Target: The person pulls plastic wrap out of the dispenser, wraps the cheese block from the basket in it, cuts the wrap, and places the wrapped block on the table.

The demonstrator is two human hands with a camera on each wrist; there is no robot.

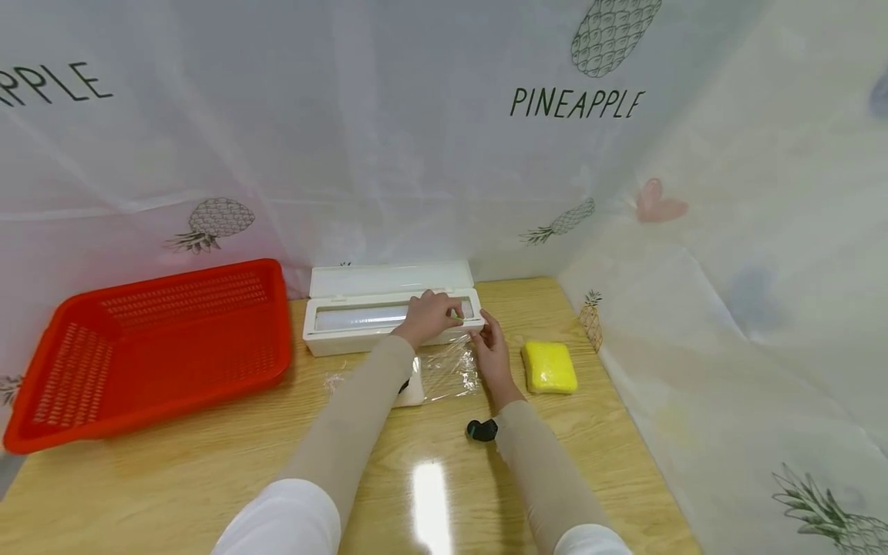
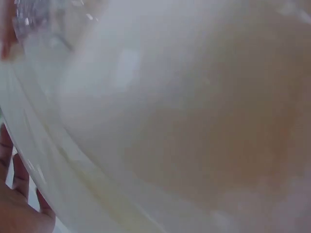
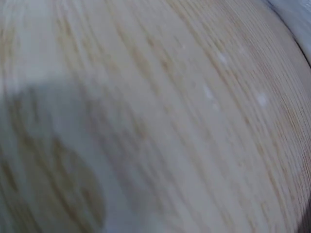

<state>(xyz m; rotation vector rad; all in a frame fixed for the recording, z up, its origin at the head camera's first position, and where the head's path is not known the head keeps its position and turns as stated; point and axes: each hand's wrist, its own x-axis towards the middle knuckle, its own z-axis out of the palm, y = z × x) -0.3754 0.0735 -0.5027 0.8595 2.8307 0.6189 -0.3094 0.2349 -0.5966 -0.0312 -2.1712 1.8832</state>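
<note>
A white cling film dispenser box [image 1: 326, 343] lies at the back of the table, lid [image 1: 391, 280] raised, a roll of film [image 1: 354, 317] inside. My left hand [image 1: 425, 316] reaches over its front edge and pinches a small green slide cutter [image 1: 455, 315] near the right end. My right hand [image 1: 492, 351] grips the box's right front corner, thumb in front. Clear cling film [image 1: 451, 370] stretches from the box down over a whitish block [image 1: 412, 389], partly hidden by my left sleeve. In the left wrist view the film [image 2: 73, 160] fills the foreground, with fingers [image 2: 22, 177] behind it.
A red plastic basket [image 1: 166, 412] stands at the left of the wooden table [image 1: 388, 478]. A yellow block [image 1: 549, 368] with a shiny surface lies right of my right hand. Pineapple-print sheeting [image 1: 416, 154] hangs behind and along the right side.
</note>
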